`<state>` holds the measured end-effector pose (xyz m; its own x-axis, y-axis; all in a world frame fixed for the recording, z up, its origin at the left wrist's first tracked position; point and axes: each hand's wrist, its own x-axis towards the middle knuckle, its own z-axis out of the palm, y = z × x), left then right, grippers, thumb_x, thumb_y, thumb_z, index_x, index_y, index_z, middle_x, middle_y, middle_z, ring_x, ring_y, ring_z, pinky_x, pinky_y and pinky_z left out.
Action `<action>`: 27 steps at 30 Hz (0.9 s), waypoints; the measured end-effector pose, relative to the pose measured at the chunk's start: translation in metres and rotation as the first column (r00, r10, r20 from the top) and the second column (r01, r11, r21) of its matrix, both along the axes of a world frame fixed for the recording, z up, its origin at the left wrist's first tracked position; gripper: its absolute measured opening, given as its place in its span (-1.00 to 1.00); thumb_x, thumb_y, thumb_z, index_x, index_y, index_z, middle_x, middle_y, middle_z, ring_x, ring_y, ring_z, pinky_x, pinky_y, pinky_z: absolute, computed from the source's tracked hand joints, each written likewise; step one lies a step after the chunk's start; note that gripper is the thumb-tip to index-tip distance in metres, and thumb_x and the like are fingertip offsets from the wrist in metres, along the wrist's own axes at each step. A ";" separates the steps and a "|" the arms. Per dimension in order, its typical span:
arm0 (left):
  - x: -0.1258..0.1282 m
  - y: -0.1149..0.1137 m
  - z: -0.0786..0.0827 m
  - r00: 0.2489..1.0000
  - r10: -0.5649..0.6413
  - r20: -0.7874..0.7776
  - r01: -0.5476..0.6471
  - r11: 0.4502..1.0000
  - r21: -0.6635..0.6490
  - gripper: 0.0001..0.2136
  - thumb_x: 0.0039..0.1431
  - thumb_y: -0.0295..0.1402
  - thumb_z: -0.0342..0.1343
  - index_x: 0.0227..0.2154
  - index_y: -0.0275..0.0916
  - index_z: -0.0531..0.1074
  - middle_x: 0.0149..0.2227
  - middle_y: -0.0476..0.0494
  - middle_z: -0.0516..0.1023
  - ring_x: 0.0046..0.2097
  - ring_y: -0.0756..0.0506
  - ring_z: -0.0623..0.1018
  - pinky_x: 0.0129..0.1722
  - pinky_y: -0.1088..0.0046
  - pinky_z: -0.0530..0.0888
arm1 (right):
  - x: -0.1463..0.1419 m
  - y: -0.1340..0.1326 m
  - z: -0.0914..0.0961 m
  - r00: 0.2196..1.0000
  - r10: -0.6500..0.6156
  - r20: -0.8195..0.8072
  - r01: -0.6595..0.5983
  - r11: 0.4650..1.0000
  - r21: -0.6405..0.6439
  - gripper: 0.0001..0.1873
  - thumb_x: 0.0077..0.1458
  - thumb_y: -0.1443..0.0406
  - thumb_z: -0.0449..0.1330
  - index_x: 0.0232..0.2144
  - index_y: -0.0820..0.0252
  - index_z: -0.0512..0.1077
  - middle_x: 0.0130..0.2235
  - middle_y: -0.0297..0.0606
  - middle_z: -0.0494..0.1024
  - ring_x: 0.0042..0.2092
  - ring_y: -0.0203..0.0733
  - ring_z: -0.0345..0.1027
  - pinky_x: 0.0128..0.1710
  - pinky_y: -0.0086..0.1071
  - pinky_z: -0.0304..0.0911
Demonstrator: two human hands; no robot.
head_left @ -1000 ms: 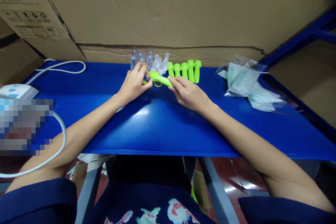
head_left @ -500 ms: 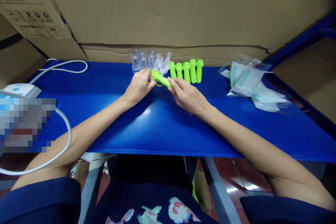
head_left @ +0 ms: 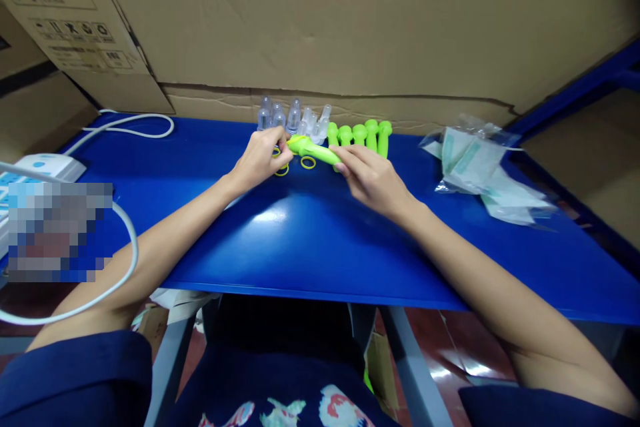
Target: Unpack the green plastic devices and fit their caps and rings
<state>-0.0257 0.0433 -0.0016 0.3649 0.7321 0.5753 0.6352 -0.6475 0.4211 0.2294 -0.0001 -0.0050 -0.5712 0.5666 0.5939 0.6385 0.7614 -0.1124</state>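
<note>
A bright green plastic handle is held level above the blue table, its wide end to the left. My right hand is closed on its narrow end. At the wide end, my left hand pinches a yellow ring, which looks stretched against the green plastic; my fingertips partly hide it. Just below lie more thin yellow rings, one loose ring showing whole and others partly behind my left fingers. Behind my hands stand clear domed plastic pieces, paler translucent tips and a row of green handles.
Clear bags with white and pale green packets lie at the right. On the left are a white power strip, its looping cable and a pixelated patch. Cardboard walls off the back of the blue table.
Both hands have shifted slightly right in view, with the green handle between them. More of the handle and the loose yellow rings beneath it now show. The whole view has shifted slightly too.
</note>
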 end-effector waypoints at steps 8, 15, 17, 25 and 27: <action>-0.004 -0.003 0.006 0.982 -0.187 0.001 0.187 0.982 -0.019 -0.92 0.10 -0.49 0.05 -0.47 -0.23 0.29 -0.19 -0.17 0.64 -0.09 -0.10 0.61 -0.10 0.41 0.46 | 0.011 0.008 0.004 0.992 -0.002 -0.128 -0.009 0.996 -0.086 -0.57 0.41 0.17 -0.05 0.07 0.15 0.54 -0.03 -0.05 0.62 -0.01 0.03 0.51 0.01 -0.05 0.41; -0.006 -0.001 0.004 0.966 -0.221 0.138 0.231 0.971 -0.065 -0.91 0.08 -0.45 0.03 -0.51 -0.25 0.32 -0.27 -0.14 0.67 -0.16 -0.06 0.64 -0.19 0.48 0.49 | 0.038 0.028 0.005 0.933 -0.157 -0.324 0.022 0.923 -0.384 -0.54 0.27 -0.05 0.14 -0.09 0.11 0.62 -0.11 -0.17 0.65 -0.11 0.00 0.51 -0.05 -0.15 0.38; -0.009 0.001 0.002 0.967 -0.200 0.157 0.217 0.971 -0.103 -0.90 0.10 -0.40 0.05 -0.51 -0.26 0.35 -0.28 -0.15 0.67 -0.17 -0.07 0.65 -0.21 0.49 0.50 | 0.049 0.033 0.011 0.865 -0.267 -0.425 0.082 0.911 -0.405 -0.54 0.27 -0.03 0.14 -0.08 0.16 0.60 -0.16 -0.15 0.64 -0.20 -0.09 0.49 -0.14 -0.25 0.37; -0.014 0.016 -0.014 0.989 -0.133 -0.057 0.128 0.988 -0.082 -0.84 0.18 -0.32 0.13 -0.42 -0.29 0.50 -0.35 -0.15 0.67 -0.30 -0.07 0.63 -0.22 0.43 0.45 | 0.106 0.041 0.041 0.678 -0.729 -0.097 0.518 0.567 -0.640 -0.67 0.33 0.39 -0.02 -0.24 0.39 0.55 -0.47 -0.19 0.44 -0.52 -0.32 0.20 -0.43 -0.38 0.17; -0.013 0.015 -0.015 0.986 -0.132 -0.104 0.128 0.991 -0.043 -0.79 0.23 -0.26 0.14 -0.42 -0.29 0.52 -0.29 -0.19 0.68 -0.24 -0.11 0.65 -0.16 0.37 0.44 | 0.115 0.044 0.039 0.622 -0.783 -0.019 0.600 0.491 -0.632 -0.68 0.33 0.40 -0.03 -0.27 0.39 0.51 -0.45 -0.15 0.46 -0.50 -0.30 0.24 -0.40 -0.37 0.21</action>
